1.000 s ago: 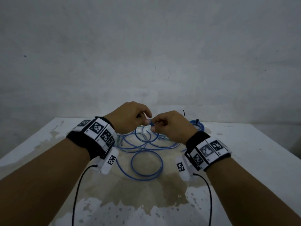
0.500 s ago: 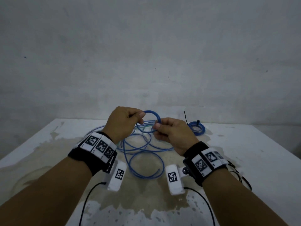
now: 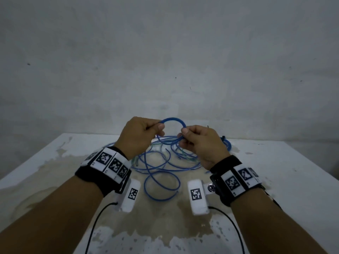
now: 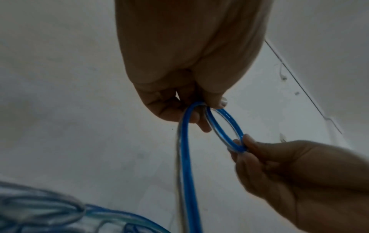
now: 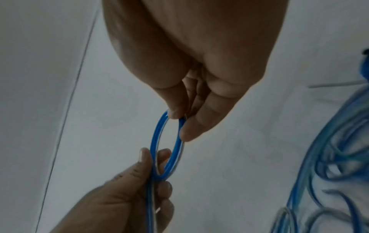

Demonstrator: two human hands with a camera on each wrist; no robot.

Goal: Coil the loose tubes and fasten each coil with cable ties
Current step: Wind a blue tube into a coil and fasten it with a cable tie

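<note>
Holding: both hands are raised above the table, each pinching one side of a small blue loop of tube.
Forearms: nearest the head camera, two bare forearms reach forward, each with a black wristband (image 3: 102,173) carrying black-and-white square markers and a white camera block beneath it with a black lead trailing toward the viewer.
Table: the white table (image 3: 275,180) is stained brownish and its paint is flaked in the patch between the arms.
Loose tubes: the loose tubes (image 3: 161,182) lie on that stained patch as a spread tangle of blue loops, with a few clearer strands mixed in, reaching back under the hands.
Left hand: the left hand (image 3: 139,136) has its fingers curled, thumb and forefinger pinching the left side of the loop; in the left wrist view two strands run down from this grip toward the tangle.
Right hand: the right hand (image 3: 200,143) is likewise curled, its thumb and fingertips pinching the right side of the loop.
Loop: the blue loop (image 3: 172,120) stands upright in the air between the two hands, made of at least two turns of tube lying side by side, as both wrist views show.
Finished coil: just beyond the right hand, a small blue coil (image 3: 228,143) lies on the table, mostly hidden by that hand, with a dark cable tie (image 3: 222,138) on it.
Wall: a plain grey wall (image 3: 165,52) rises behind the table's far edge.
</note>
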